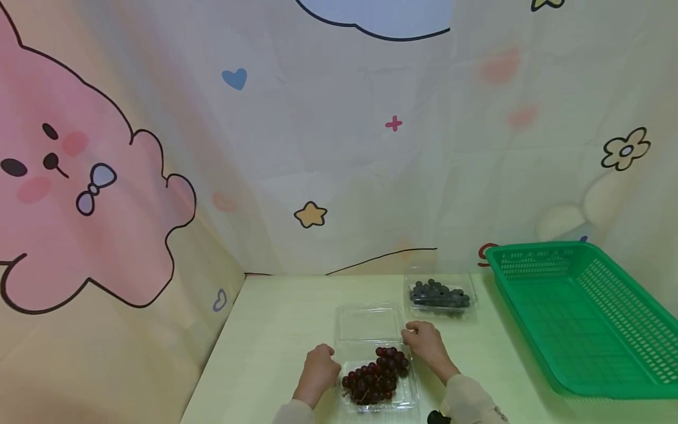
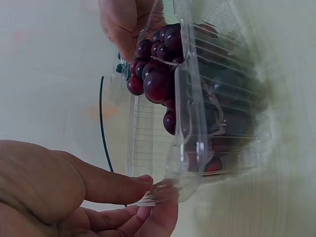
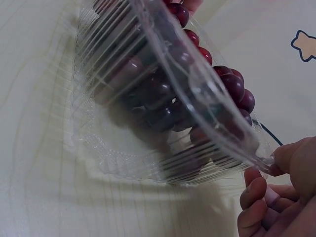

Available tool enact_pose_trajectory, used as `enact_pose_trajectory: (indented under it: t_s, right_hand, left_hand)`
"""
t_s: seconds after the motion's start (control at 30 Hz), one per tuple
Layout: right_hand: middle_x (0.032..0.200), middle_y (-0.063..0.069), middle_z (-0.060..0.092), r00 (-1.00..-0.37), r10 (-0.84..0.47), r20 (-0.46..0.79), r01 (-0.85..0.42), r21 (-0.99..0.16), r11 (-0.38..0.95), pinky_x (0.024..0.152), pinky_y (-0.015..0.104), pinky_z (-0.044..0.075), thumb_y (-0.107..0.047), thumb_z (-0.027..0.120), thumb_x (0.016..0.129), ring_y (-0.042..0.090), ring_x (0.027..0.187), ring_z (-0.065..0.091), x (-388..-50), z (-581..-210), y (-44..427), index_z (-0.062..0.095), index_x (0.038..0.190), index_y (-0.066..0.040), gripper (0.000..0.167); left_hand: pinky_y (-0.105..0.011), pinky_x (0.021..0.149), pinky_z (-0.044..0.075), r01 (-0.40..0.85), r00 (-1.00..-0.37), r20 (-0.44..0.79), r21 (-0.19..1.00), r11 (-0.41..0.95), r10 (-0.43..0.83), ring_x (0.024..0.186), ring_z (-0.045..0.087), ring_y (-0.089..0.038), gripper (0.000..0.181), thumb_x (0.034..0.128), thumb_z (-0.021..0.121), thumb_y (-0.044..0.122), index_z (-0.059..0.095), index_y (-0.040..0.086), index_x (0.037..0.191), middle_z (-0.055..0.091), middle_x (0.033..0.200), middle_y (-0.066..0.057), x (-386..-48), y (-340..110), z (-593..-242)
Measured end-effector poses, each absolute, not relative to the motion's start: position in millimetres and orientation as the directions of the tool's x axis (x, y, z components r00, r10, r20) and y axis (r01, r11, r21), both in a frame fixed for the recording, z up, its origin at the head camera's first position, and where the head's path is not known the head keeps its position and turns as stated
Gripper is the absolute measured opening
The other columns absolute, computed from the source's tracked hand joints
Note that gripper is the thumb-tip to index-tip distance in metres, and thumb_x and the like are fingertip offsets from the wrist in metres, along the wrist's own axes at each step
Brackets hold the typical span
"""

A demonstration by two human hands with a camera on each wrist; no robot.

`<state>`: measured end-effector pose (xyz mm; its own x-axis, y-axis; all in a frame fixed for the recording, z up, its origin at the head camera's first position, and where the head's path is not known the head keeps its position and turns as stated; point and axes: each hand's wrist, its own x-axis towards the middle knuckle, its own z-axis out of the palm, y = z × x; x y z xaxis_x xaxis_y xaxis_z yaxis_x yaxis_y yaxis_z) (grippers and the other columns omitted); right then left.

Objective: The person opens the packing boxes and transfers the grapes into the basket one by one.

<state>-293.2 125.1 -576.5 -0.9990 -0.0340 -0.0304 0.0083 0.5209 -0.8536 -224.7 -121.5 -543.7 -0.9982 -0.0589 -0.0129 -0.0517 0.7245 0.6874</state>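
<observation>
A clear plastic clamshell box (image 1: 410, 399) lies on the table with its lid (image 1: 368, 323) folded back, away from the person. Inside it sits a bunch of dark red grapes (image 1: 373, 378). At the box's left side, my left hand (image 1: 320, 372) pinches the rim between thumb and fingers, as the left wrist view shows up close. The right hand (image 1: 426, 346) is on the opposite side, near the hinge, with the thumb and index finger pinching the rim's corner (image 3: 264, 160). Neither hand touches the grapes.
Behind the right hand stands a second clear box holding dark grapes (image 1: 439, 294). To the right is a large green plastic basket (image 1: 593, 318). A small black object (image 1: 437, 417) shows at the front edge beside the right sleeve. A printed curtain (image 1: 339, 147) hangs behind the table.
</observation>
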Motion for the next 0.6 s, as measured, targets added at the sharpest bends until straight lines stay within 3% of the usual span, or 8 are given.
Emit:
enact_pose_trajectory:
  t_s: [0.37, 0.6]
  right_hand:
    - [0.091, 0.014, 0.074, -0.998, -0.054, -0.023, -0.012, -0.822, 0.569, 0.065, 0.032, 0.052, -0.01, 0.061, 0.093, 0.018, 0.075, 0.063, -296.2, -573.3, 127.2, 0.063, 0.124, 0.016, 0.041]
    - [0.093, 0.014, 0.073, -0.998, -0.055, -0.025, -0.01, -0.831, 0.557, 0.061, 0.031, 0.052, -0.013, 0.063, 0.098, 0.016, 0.071, 0.064, -294.5, -570.3, 128.6, 0.063, 0.125, 0.014, 0.038]
  left_hand:
    - [-0.054, 0.082, 0.056, -0.066, -0.998, -0.049, 0.687, 0.723, -0.045, 0.094, 0.066, -0.041, 0.027, 0.0772, 0.063, -0.011, 0.064, -0.017, 0.103, 0.068, 0.103, -0.03, -226.2, -121.7, -542.6]
    - [-0.054, 0.083, 0.056, -0.057, -0.998, -0.046, 0.687, 0.725, -0.035, 0.095, 0.066, -0.042, 0.026, 0.0773, 0.064, -0.011, 0.063, -0.016, 0.102, 0.067, 0.103, -0.03, -227.0, -121.7, -542.8]
